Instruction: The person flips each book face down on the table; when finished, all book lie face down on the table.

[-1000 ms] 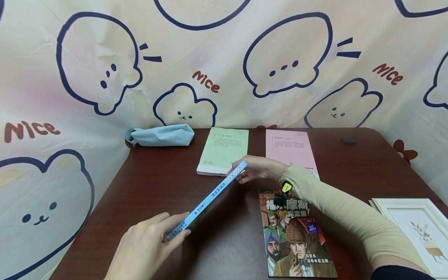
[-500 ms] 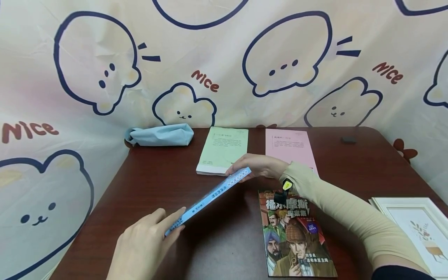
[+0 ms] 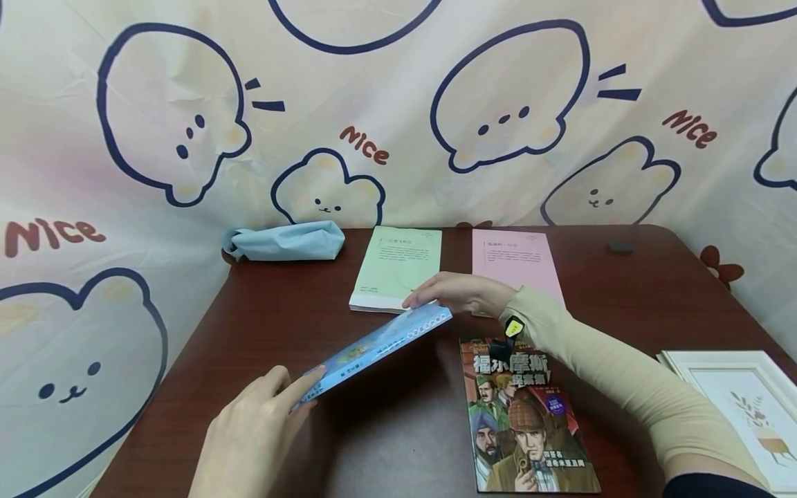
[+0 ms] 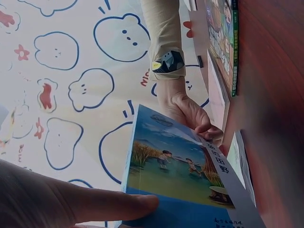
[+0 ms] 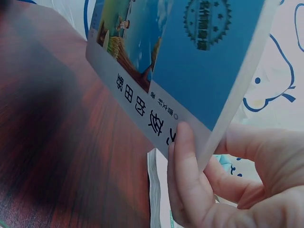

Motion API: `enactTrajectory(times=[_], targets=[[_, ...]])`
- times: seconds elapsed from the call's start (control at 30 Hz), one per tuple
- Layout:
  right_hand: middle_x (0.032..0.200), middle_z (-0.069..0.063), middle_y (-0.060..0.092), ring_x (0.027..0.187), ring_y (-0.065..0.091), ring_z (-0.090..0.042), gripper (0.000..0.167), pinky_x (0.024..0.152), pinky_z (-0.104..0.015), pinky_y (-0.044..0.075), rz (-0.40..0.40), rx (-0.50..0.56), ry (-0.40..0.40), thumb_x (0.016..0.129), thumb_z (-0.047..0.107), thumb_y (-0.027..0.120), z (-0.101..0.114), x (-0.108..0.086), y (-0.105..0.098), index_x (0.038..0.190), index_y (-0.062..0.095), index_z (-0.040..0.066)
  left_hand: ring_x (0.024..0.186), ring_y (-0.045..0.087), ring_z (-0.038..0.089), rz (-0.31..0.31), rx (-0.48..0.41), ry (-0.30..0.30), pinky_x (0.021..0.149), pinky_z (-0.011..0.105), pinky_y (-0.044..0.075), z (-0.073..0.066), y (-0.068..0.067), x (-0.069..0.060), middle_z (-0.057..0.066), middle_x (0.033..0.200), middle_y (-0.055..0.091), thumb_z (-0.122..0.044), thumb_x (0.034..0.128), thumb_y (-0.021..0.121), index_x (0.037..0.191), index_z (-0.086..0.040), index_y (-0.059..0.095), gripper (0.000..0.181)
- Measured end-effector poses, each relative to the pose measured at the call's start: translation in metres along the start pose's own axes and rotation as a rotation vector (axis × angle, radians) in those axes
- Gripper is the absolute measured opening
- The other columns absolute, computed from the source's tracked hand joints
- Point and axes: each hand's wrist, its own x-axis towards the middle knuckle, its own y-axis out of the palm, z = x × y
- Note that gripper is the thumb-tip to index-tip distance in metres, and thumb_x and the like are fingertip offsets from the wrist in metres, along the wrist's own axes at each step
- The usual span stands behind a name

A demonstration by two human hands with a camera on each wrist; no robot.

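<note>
A blue paperback book (image 3: pixel 380 349) is held tilted above the table by both hands. My left hand (image 3: pixel 252 432) grips its near end, the thumb (image 4: pixel 137 205) lying on the cover in the left wrist view. At the far end my right hand (image 3: pixel 457 294) pinches a corner between fingers (image 5: pixel 187 159) and thumb. An outdoor scene with small figures and dark Chinese characters shows on the cover (image 4: pixel 178 161) in the left wrist view. The spine faces me in the head view. Behind the right hand lies a green book (image 3: pixel 398 266), partly covered by its fingers.
A pink book (image 3: pixel 513 256) and a light-blue cloth pouch (image 3: pixel 286 242) lie along the back of the table (image 3: pixel 268 332). A detective comic-style book (image 3: pixel 529 429) lies at front right, under the right forearm. White picture frames (image 3: pixel 741 415) rest at the right edge.
The blue book has turned from nearly edge-on to flatter, so more of its cover shows. Its far end has swung slightly right and lower. Both hands keep their hold.
</note>
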Motion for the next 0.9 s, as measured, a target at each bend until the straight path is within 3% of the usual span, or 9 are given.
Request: enactTrajectory(times=[0.33,0.4,0.5,0.7,0.8,0.9], targets=[[0.121,-0.015,0.061,0.091,0.065,-0.017,0.044,0.076,-0.029,0.055,-0.009,0.048,0.038,0.091,0.013,0.057,0.002,-0.001,0.0,0.13,0.056,-0.005,0.058,0.029,0.002,0.092,0.008,0.005,0.047,0.018,0.027,0.001,0.002,0.0,-0.01,0.071,0.036,-0.018,0.0624,0.091,0.108,-0.032,0.075,0.05],[0.119,-0.015,0.062,0.09,0.066,-0.018,0.046,0.074,-0.029,0.055,-0.021,0.061,0.069,0.091,0.011,0.056,0.002,0.0,0.001,0.134,0.053,-0.005,0.059,0.029,0.001,0.082,0.016,0.047,0.047,0.017,0.027,0.002,0.003,0.0,-0.011,0.071,0.036,-0.02,0.0615,0.091,0.107,-0.032,0.075,0.05],[0.117,-0.015,0.062,0.089,0.067,-0.019,0.046,0.073,-0.03,0.056,-0.029,0.066,0.091,0.093,0.009,0.054,0.002,0.001,0.0,0.137,0.049,-0.006,0.062,0.031,0.0,0.02,0.049,0.157,0.046,0.015,0.027,0.005,0.004,0.001,-0.012,0.07,0.038,-0.022,0.0594,0.091,0.105,-0.031,0.076,0.049],[0.119,-0.014,0.061,0.092,0.066,-0.018,0.044,0.076,-0.031,0.055,-0.026,0.063,0.08,0.096,0.007,0.052,0.0,0.002,-0.003,0.138,0.048,-0.006,0.066,0.037,0.002,-0.055,0.086,0.347,0.043,0.013,0.03,0.01,0.006,0.005,-0.009,0.073,0.05,-0.028,0.0614,0.087,0.105,-0.029,0.075,0.045],[0.12,-0.013,0.06,0.092,0.066,-0.017,0.044,0.077,-0.031,0.055,-0.017,0.046,0.073,0.096,0.007,0.052,0.001,0.002,-0.003,0.138,0.047,-0.006,0.066,0.04,0.005,-0.112,0.041,0.431,0.041,0.014,0.032,0.014,0.009,0.006,-0.007,0.075,0.054,-0.034,0.0847,0.067,0.105,-0.026,0.075,0.023],[0.121,-0.013,0.06,0.093,0.066,-0.017,0.045,0.077,-0.031,0.054,-0.012,0.037,0.072,0.097,0.008,0.052,0.002,0.002,-0.003,0.139,0.046,-0.006,0.065,0.041,0.007,-0.186,-0.017,0.505,0.041,0.015,0.032,0.016,0.014,0.007,-0.007,0.073,0.054,-0.036,0.0986,0.039,0.104,-0.023,0.076,0.04]])
